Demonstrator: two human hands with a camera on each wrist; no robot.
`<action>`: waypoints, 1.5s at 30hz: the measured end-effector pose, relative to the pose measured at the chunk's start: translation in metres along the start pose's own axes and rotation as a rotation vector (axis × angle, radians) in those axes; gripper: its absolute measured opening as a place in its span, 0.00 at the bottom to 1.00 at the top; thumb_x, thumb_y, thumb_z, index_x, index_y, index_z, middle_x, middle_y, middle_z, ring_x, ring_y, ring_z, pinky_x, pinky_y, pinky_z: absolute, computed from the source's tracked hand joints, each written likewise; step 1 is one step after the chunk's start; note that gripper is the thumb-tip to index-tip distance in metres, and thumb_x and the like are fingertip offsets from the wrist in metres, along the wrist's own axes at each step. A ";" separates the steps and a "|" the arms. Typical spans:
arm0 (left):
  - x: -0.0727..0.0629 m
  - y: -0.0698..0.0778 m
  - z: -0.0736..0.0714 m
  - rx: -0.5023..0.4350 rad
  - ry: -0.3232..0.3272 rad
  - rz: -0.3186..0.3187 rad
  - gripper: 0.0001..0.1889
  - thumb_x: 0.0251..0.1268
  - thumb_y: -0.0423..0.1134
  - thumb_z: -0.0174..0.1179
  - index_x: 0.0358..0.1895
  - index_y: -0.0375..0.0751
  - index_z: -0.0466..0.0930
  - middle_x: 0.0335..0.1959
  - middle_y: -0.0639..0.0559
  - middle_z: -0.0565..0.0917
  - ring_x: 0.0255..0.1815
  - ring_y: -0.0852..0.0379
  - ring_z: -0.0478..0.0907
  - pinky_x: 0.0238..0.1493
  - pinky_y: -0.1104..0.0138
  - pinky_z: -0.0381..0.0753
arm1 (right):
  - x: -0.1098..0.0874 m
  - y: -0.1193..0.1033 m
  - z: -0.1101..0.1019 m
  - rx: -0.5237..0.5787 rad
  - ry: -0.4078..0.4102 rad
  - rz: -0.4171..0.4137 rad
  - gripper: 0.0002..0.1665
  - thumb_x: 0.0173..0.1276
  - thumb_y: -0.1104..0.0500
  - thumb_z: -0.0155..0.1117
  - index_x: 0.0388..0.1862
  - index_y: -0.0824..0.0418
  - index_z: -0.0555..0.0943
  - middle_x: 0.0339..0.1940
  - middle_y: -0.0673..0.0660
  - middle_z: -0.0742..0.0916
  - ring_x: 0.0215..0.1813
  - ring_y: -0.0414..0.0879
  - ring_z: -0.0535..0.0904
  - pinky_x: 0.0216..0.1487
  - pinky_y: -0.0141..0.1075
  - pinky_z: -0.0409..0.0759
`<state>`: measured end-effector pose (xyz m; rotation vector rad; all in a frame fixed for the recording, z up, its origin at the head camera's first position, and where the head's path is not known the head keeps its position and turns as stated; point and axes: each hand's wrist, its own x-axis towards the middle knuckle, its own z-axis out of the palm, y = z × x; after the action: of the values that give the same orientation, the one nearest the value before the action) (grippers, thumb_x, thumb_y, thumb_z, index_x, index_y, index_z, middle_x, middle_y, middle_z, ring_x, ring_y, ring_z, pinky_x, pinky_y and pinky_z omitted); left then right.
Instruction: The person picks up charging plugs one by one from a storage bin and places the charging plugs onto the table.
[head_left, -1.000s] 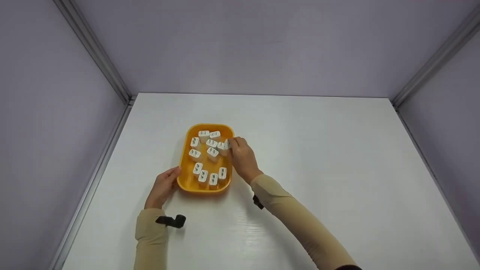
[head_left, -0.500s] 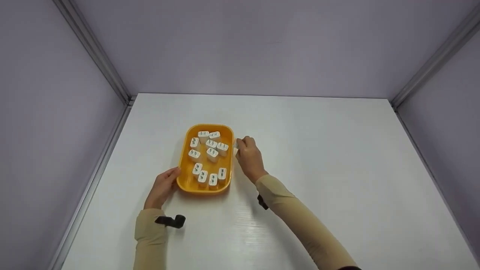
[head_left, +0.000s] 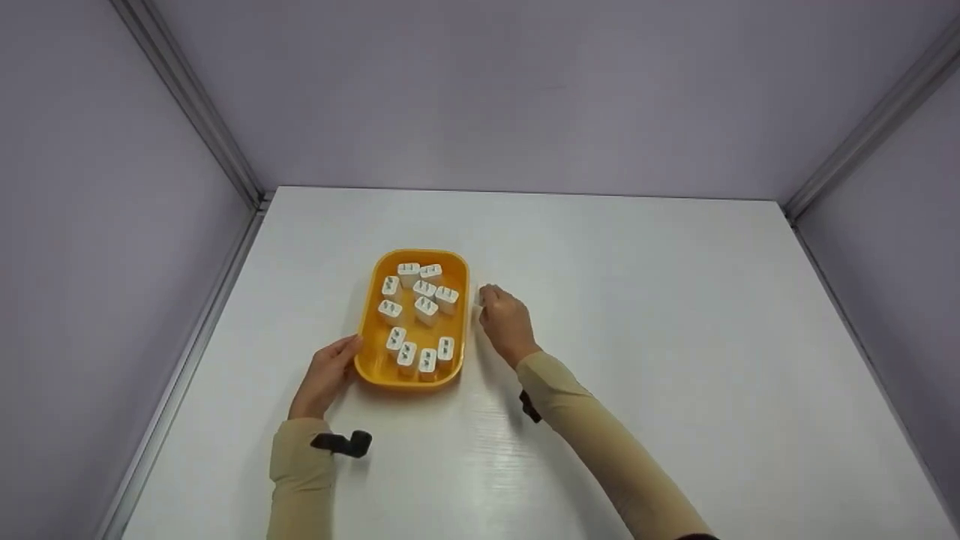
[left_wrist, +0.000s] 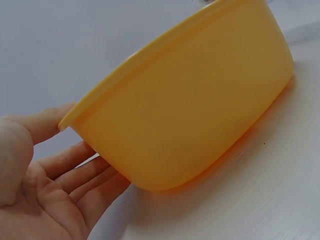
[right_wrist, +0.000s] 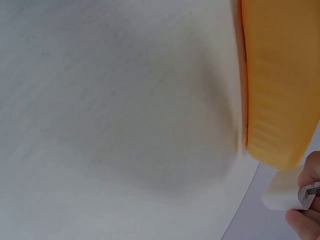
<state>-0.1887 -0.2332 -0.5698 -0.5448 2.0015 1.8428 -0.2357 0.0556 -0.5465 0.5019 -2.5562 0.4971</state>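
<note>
white plug (right_wrist: 281,192), blocky and smooth-sided, just beside the orange tray (right_wrist: 282,85)

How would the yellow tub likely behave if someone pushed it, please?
The yellow tub might slide rather than roll, as its base looks flat on the table. Its wall holds an even curve, suggesting fairly stiff plastic. The white plugs inside could tip, since gaps leave them room.

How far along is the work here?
Done: one white block has left the yellow tray. In hand: the right hand holds it just outside, while the left hand holds the tray's edge. Remaining: setting it down, it seems, and perhaps taking out the eleven white blocks in the tray.
</note>
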 end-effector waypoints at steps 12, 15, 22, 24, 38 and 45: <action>0.003 0.002 0.000 0.035 0.009 -0.068 0.33 0.71 0.59 0.47 0.72 0.45 0.62 0.72 0.48 0.69 0.56 0.58 0.68 0.60 0.71 0.73 | -0.005 0.014 0.010 -0.009 -0.040 -0.122 0.07 0.61 0.71 0.64 0.38 0.65 0.80 0.31 0.59 0.89 0.34 0.50 0.86 0.39 0.36 0.86; 0.002 0.001 -0.001 0.038 0.003 -0.067 0.33 0.71 0.59 0.47 0.73 0.44 0.62 0.73 0.48 0.68 0.59 0.59 0.68 0.66 0.69 0.73 | -0.006 0.014 0.011 -0.016 -0.050 -0.128 0.05 0.62 0.70 0.63 0.37 0.65 0.81 0.31 0.59 0.89 0.34 0.50 0.87 0.39 0.36 0.87; 0.001 0.000 -0.002 -0.002 0.003 -0.050 0.31 0.72 0.56 0.48 0.72 0.43 0.64 0.70 0.47 0.70 0.46 0.61 0.69 0.43 0.76 0.71 | -0.007 0.013 0.013 -0.005 -0.058 -0.117 0.04 0.65 0.69 0.60 0.32 0.64 0.80 0.28 0.59 0.88 0.31 0.50 0.86 0.35 0.38 0.86; 0.001 0.000 -0.002 -0.004 0.009 -0.052 0.30 0.73 0.56 0.48 0.71 0.43 0.64 0.70 0.47 0.70 0.47 0.61 0.69 0.43 0.77 0.71 | -0.007 0.012 0.014 -0.002 -0.058 -0.122 0.04 0.66 0.68 0.60 0.31 0.64 0.80 0.27 0.58 0.88 0.30 0.49 0.85 0.35 0.37 0.85; 0.003 0.000 -0.003 0.004 0.009 -0.066 0.30 0.73 0.55 0.48 0.71 0.44 0.65 0.71 0.47 0.70 0.55 0.60 0.71 0.51 0.77 0.75 | -0.007 0.003 0.019 -0.029 -0.125 -0.133 0.04 0.66 0.66 0.61 0.33 0.64 0.82 0.30 0.58 0.89 0.33 0.49 0.86 0.37 0.38 0.86; 0.002 0.000 -0.003 -0.004 -0.002 -0.065 0.31 0.72 0.57 0.48 0.72 0.44 0.63 0.73 0.47 0.68 0.60 0.59 0.70 0.68 0.66 0.72 | -0.008 0.002 0.021 -0.056 -0.169 -0.145 0.03 0.64 0.67 0.62 0.35 0.65 0.83 0.35 0.59 0.90 0.38 0.50 0.87 0.44 0.39 0.86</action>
<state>-0.1906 -0.2359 -0.5708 -0.6020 1.9559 1.8086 -0.2380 0.0501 -0.5681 0.7314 -2.6592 0.3434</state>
